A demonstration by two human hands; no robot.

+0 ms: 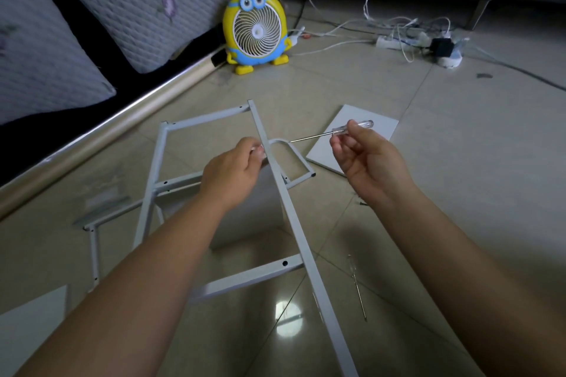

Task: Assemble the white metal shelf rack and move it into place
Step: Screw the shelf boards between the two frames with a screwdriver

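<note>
A white metal side frame (pixel 294 229) of the rack stands tilted over the tiled floor, its long rail running from the top centre down to the bottom right. My left hand (pixel 232 168) pinches something small against that rail near its upper part; what it holds is too small to tell. My right hand (pixel 364 156) holds a screwdriver (pixel 333 131) with a clear handle, its thin shaft pointing left toward the rail. A second white frame (pixel 95 242) lies flat beneath, with a curved white piece (pixel 294 153) behind the rail. A white shelf panel (pixel 367 131) lies on the floor behind my right hand.
A second screwdriver (pixel 356 285) lies on the floor at the right. A yellow cartoon fan (pixel 255 29) stands by the sofa (pixel 92 40) at the left. A power strip (pixel 398 41) and tangled cables (pixel 413 24) lie at the back right. Another white panel (pixel 33 315) sits at the bottom left.
</note>
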